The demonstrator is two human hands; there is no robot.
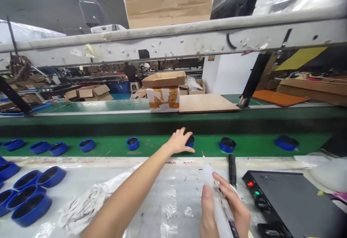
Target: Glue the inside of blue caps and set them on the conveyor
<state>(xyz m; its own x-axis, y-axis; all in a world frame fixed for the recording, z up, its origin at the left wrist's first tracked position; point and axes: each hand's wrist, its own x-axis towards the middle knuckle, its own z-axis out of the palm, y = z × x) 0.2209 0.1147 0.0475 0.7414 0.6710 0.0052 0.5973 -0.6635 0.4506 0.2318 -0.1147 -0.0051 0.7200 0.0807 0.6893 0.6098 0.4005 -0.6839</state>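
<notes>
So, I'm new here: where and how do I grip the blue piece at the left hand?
Probably across the outer wall of the blue piece, from above: the left hand hides part, but the visible wall is curved and upright.

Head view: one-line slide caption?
Left hand spread at a blue ring on a green surface; right hand holding a white, thin-tipped tool.

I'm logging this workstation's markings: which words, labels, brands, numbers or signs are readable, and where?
None reads clearly.
Red marks on the table edge: too blurred.
Small orange sign on the white wall: too small.
Control box panel: any markings too small.
Blue rings: no lettering I can make out.
</notes>
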